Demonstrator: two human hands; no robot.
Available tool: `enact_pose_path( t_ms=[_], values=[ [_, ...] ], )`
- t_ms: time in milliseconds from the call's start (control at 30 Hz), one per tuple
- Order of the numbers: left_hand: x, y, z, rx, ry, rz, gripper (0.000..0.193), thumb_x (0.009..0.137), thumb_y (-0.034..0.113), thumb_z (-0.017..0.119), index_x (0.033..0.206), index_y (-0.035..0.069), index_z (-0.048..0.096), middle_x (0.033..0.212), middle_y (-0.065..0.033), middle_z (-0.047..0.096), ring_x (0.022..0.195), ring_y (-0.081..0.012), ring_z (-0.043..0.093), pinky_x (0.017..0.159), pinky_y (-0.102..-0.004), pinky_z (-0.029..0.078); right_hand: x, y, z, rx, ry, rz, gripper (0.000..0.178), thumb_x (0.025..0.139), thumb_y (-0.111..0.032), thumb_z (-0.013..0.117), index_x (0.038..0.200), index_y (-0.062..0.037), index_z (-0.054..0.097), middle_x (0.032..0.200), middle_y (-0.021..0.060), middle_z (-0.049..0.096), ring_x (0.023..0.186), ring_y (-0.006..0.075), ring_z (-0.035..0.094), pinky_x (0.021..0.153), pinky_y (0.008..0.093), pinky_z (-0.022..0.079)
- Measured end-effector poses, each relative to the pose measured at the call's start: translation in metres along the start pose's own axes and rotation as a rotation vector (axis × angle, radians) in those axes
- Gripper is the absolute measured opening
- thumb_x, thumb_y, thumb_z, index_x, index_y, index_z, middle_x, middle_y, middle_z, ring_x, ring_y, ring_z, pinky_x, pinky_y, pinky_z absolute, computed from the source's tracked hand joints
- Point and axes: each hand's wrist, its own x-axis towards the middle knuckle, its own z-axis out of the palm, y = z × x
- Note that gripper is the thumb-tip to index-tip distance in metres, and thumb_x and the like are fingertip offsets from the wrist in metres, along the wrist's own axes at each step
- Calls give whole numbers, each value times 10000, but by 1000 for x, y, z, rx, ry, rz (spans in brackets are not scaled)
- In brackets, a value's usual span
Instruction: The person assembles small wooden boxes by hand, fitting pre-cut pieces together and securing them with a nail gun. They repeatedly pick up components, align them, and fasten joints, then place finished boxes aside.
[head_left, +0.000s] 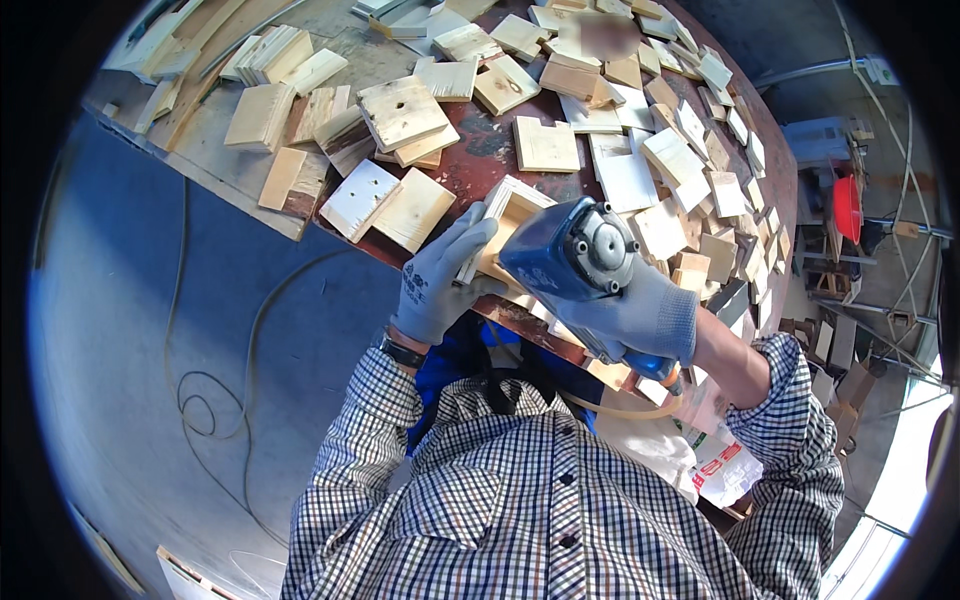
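My right hand (655, 310), in a grey glove, is wrapped round the handle of a blue pneumatic nail gun (545, 250). The gun's round dark cap faces up, and its nose is hidden beneath the body. At the gun's left lies a small pale wooden box frame (520, 197), partly covered by the tool. My left hand (440, 280), also gloved, grips the near left side of that frame, with the thumb pointing toward the gun. An air hose (640, 411) joins the lower end of the gun's handle.
Many cut wooden blocks (547, 146) lie across the worn red tabletop (475, 150), some stacked. A bare wooden board surface (215, 165) adjoins at the left. A thin hose (183, 395) coils on the floor. A white printed bag (730, 475) sits by my right forearm; a red object (848, 208) stands at the far right.
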Motion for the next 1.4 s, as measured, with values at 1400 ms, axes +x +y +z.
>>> enact_pose_path(
  t_ms=[1400],
  values=[
    [79, 104, 1, 601, -658, 377, 989, 668, 210, 934, 1534, 87, 474, 1538, -160, 511, 1428, -380, 468, 1231, -493, 354, -213, 151, 96, 78, 1266, -216, 200, 917, -146, 793, 1043, -15, 708, 751, 39, 694, 588, 106, 628, 541, 279, 492]
  ],
)
